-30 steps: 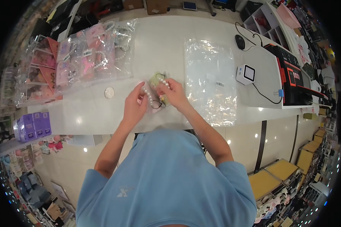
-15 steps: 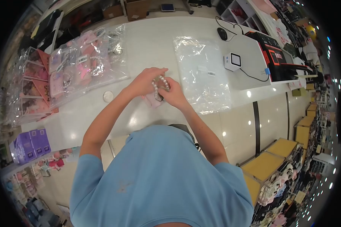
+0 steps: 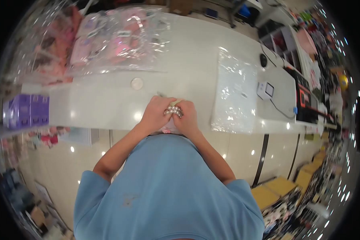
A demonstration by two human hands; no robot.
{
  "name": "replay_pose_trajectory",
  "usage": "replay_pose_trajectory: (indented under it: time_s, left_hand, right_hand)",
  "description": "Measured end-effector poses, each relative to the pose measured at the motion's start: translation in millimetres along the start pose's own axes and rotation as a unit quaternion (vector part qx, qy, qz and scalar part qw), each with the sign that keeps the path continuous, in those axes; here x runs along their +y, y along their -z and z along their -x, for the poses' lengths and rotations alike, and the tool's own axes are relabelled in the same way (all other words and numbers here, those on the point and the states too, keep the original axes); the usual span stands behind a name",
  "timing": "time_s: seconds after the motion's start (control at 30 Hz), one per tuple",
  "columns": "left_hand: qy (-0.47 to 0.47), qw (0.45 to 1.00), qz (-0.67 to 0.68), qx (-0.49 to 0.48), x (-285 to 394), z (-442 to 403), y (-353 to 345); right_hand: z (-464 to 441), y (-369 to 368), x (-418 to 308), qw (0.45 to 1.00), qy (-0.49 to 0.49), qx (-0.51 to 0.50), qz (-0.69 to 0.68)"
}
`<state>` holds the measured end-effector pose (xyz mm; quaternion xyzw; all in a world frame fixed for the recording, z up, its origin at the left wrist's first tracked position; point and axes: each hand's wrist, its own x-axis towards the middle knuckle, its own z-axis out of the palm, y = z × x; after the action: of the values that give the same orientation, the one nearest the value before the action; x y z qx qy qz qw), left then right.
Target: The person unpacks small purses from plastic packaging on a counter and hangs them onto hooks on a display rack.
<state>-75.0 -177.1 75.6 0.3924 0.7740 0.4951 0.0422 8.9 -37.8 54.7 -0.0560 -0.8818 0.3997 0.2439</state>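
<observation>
Close to my body, at the near edge of the white counter, my left hand (image 3: 157, 115) and my right hand (image 3: 187, 117) are side by side. Both are closed around a string of pearl-like beads (image 3: 173, 111), which shows bunched between the fingers. Beneath the beads hangs a pale pink piece (image 3: 169, 127), partly covered by my hands; I cannot make out its kind. A round, clear-whitish disc (image 3: 137, 83) lies on the counter beyond my left hand.
Clear plastic bags with pink items (image 3: 122, 44) lie at the far left, with purple boxes (image 3: 28, 111) nearer. To the right are a flat clear plastic bag (image 3: 235, 94), a small white cube device (image 3: 265, 90), a mouse (image 3: 263, 60) and a black-and-orange machine (image 3: 304, 94).
My hands have drawn closer to my body and to each other, with the beads now bunched between them. The whole view has shifted, so the counter items appear farther right.
</observation>
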Motion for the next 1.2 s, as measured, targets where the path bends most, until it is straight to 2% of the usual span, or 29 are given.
replay_pose_trajectory:
  time_s: [0.07, 0.13, 0.2, 0.33, 0.4, 0.47, 0.5, 0.57, 0.73, 0.77, 0.83, 0.9, 0.93, 1.0, 1.03, 1.13, 1.2]
  left_hand:
    - [0.031, 0.999, -0.021, 0.04, -4, 23, 6]
    - [0.059, 0.994, -0.04, 0.08, -3, 40, 7]
    - [0.051, 0.994, -0.061, 0.081, 3, 52, 3]
    - [0.066, 0.976, -0.123, 0.168, 37, 68, -13]
    - [0.024, 0.956, -0.163, 0.244, 65, 75, -21]
    - [0.015, 0.947, -0.173, 0.27, 94, 83, -35]
    - [-0.006, 0.942, -0.174, 0.288, 105, 88, -41]
    - [0.02, 0.939, -0.184, 0.292, 123, 101, -52]
    - [0.114, 0.915, -0.177, 0.344, 133, 125, -72]
    - [0.169, 0.912, -0.156, 0.341, 134, 126, -65]
    - [0.256, 0.901, -0.094, 0.337, 130, 125, -42]
    - [0.306, 0.895, -0.023, 0.324, 127, 124, -11]
    - [0.321, 0.893, 0.006, 0.314, 125, 126, 5]
    - [0.312, 0.893, 0.037, 0.322, 122, 133, 37]
    - [0.301, 0.899, 0.074, 0.309, 123, 139, 49]
    - [0.261, 0.908, 0.106, 0.311, 129, 159, 79]
    - [0.248, 0.909, 0.079, 0.325, 134, 178, 85]
  right_hand:
    - [-1, -5, -1, 0.997, -0.002, -0.079, -0.009]
    - [-5, -7, -1, 0.993, 0.023, -0.113, -0.025]
    - [-8, -5, 0, 0.988, 0.05, -0.144, -0.038]
    - [-10, 20, -8, 0.972, 0.135, -0.174, -0.079]
    - [-9, 44, -19, 0.959, 0.174, -0.195, -0.106]
    - [-2, 64, -26, 0.943, 0.244, -0.158, -0.165]
    - [3, 70, -25, 0.94, 0.241, -0.168, -0.175]
    - [17, 82, -21, 0.922, 0.269, -0.186, -0.204]
    - [22, 74, -25, 0.899, 0.245, -0.271, -0.24]
    - [16, 67, -31, 0.892, 0.252, -0.28, -0.249]
    - [4, 54, -45, 0.856, 0.074, -0.419, -0.295]
    - [-13, 30, -61, 0.826, 0.025, -0.478, -0.298]
    - [-21, 22, -74, 0.817, 0.039, -0.491, -0.299]
    - [-35, 10, -107, 0.795, 0.003, -0.525, -0.303]
    - [-35, 8, -121, 0.791, 0.02, -0.533, -0.301]
    - [-30, 0, -159, 0.797, 0.043, -0.514, -0.315]
    - [-16, -5, -174, 0.81, 0.049, -0.503, -0.298]
